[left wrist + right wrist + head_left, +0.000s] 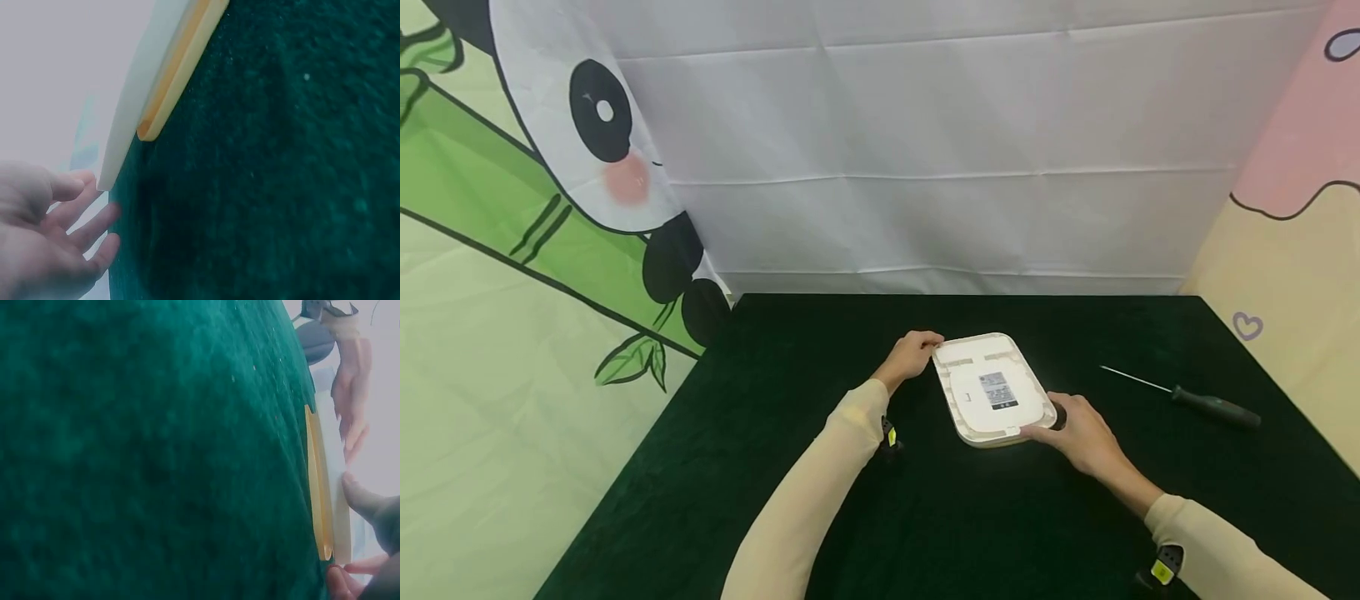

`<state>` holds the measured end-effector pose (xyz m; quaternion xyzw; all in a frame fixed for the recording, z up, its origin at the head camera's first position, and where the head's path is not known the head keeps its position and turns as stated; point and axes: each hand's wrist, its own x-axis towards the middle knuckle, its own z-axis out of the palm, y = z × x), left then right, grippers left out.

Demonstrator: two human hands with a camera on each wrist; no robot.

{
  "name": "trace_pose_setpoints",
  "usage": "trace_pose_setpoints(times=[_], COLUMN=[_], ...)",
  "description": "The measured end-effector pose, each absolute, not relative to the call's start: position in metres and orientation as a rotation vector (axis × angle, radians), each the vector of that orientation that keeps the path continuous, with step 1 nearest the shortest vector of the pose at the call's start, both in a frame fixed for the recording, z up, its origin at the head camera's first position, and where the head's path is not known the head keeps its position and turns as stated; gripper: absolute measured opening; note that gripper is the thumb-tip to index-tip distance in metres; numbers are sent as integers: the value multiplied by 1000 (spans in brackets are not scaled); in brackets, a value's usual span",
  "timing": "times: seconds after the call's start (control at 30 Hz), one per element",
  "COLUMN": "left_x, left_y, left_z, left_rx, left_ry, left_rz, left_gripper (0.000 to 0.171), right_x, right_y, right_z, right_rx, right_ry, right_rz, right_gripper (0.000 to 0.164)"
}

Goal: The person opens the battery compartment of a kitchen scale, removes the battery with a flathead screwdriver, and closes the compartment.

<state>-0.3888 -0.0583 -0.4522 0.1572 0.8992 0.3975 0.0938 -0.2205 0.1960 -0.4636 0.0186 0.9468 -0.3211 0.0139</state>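
A flat white square device (966, 392) with rounded corners lies tilted over the dark green cloth, a printed label (998, 390) on its upward face. Below its white edge (128, 119) runs a yellow-orange lip (178, 72), also visible in the right wrist view. My left hand (912, 357) pinches the far left corner between thumb and fingertips, the other fingers loosely bent. At the near right corner my right hand (1084, 437) grips the device, thumb on the near edge and fingers round the right side. A dark rounded piece (1059, 416) shows between that thumb and fingers.
A screwdriver (1217, 408) with a dark handle lies to the right on the green cloth (715, 483), its shaft pointing left and away. Behind the table hangs a white sheet (925, 150), with printed cartoon fabric (497, 392) at the left side and more at the right.
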Motion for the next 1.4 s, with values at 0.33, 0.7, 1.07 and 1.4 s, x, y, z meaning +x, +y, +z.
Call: trace_pose_setpoints(times=[0.33,0.7,1.07,1.4], left_x=[-380,-381,-376,-365], left_y=[-75,-87,-106,-116], left_z=[-451,-453,-452,-452], left_rx=[404,362,397,462], left_ry=[2683,2710,2593,2516], left_rz=[1215,1174,1192,1218], left_gripper=[29,19,14,12], right_x=[-229,-237,-246,-255], right_y=[217,229,233,241], right_z=[-466,-466,-465,-465], right_rx=[11,7,-6,-104], right_ry=[2972,3015,3022,3009], right_rz=[-1018,-1007,-1020,-1008], right_gripper=[75,63,54,48])
